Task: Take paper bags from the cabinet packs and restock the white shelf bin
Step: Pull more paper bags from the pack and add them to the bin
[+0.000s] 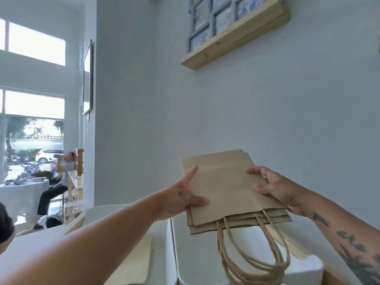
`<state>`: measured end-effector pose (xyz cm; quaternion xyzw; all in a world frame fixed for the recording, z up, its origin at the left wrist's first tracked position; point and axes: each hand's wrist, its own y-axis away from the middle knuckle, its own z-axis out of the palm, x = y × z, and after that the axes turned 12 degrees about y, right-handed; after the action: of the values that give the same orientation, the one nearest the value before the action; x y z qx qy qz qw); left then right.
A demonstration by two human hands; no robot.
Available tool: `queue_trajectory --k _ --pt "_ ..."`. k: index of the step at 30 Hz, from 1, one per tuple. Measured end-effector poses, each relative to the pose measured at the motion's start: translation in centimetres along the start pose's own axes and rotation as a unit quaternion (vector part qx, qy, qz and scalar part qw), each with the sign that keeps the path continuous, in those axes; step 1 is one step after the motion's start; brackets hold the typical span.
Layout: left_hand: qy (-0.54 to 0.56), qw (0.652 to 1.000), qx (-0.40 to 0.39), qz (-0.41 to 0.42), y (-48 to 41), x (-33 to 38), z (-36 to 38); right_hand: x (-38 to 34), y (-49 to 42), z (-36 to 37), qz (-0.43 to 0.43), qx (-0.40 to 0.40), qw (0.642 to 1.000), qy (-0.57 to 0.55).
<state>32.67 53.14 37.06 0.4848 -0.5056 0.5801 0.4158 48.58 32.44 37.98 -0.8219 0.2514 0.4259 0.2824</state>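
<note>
Left hand [178,200] and right hand [277,189] grip stacked paper bags [224,182].

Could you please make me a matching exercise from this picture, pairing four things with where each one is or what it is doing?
1. left hand
2. right hand
3. handles
4. wooden shelf

A. mounted high, carrying framed pictures
B. hanging below the paper bags
C. gripping the bags' right edge
D. pinching the bags' left edge

Pairs: 1-D, 2-C, 3-B, 4-A
</note>
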Motion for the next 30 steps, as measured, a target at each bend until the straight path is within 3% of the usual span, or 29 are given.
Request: queue_trajectory --k 7,11,13,16,18,23,30 --pt "0.032 0.995 0.042 -0.086 -3.1 -4.3 -1.6 3.8 -4.3 2.6 0.047 -0.016 0.985 0.163" --pt "0.006 0.986 0.029 -0.166 -3.8 -5.1 -2.9 5.6 -4.6 4.0 0.040 -0.088 0.948 0.303" --pt "-0.039 0.975 0.007 -0.216 -4.4 -4.9 -3.0 5.7 -4.3 3.8 0.051 -0.137 0.940 0.307" --pt "-0.157 0.943 0.012 -0.292 -5.1 -4.9 -2.3 5.9 -4.2 3.9 0.064 -0.168 0.936 0.302" --pt "-0.215 0.914 0.011 -0.343 -5.6 -5.1 -2.0 6.1 -4.2 4.4 0.070 -0.191 0.913 0.353" --pt "-0.267 0.855 -0.023 -0.445 -6.4 -6.4 -0.9 6.5 -4.4 5.0 0.091 -0.220 0.876 0.420" --pt "-0.162 0.877 0.033 -0.452 -7.2 -7.5 -1.6 7.0 -4.6 5.4 0.092 -0.217 0.853 0.466"
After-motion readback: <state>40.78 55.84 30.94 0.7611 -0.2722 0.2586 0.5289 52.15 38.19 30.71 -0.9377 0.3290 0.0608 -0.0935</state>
